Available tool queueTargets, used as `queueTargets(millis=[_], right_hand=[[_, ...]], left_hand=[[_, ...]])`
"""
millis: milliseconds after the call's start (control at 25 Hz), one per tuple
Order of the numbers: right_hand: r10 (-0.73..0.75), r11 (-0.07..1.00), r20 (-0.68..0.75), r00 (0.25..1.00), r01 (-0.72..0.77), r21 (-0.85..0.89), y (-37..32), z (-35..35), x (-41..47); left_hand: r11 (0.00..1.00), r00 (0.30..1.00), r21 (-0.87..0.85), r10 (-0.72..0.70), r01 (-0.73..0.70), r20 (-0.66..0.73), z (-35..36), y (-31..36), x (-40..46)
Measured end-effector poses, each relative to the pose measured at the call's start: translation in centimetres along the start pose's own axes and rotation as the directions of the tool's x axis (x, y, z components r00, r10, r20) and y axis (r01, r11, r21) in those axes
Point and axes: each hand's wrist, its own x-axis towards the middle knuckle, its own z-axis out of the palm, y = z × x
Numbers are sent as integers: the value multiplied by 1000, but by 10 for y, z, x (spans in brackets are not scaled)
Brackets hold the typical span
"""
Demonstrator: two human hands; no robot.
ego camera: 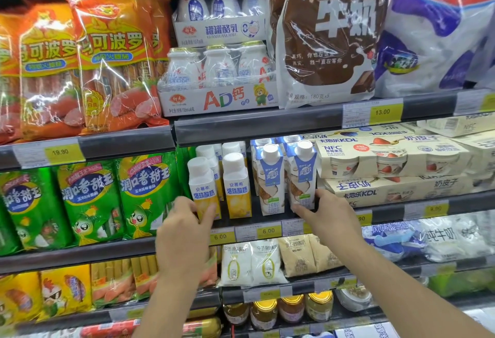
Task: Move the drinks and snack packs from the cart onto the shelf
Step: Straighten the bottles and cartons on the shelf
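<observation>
Our left fingers [206, 213] pinch the yellow yogurt bottle [204, 190] low down, and our right fingers [302, 210] pinch the blue coconut carton [301, 176] at three o'clock of it, seemingly squaring both to the shelf [267, 223] edge, labels outward. The cart is unseen.

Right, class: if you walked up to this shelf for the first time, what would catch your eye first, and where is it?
First, the two bare hands at the middle shelf: the left hand on a yellow yogurt bottle, the right hand on a blue-and-white carton. Next, the big brown milk bag at the upper right. Then the orange sausage packs at the upper left, above the green corn sausage packs.
</observation>
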Motion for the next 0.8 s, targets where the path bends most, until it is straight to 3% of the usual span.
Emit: queueTargets(millis=[160, 280, 800], right_hand=[[5, 1000, 20, 1000, -5, -6, 0, 0, 2], [10, 1000, 26, 1000, -10, -16, -1, -1, 2], [20, 1000, 20, 1000, -19, -17, -2, -1, 0]], left_hand=[[988, 989, 110, -121, 111, 90, -1, 2, 16], [988, 972, 73, -146, 135, 186, 5, 8, 20], [988, 966, 66, -147, 136, 214, 0, 10, 22]])
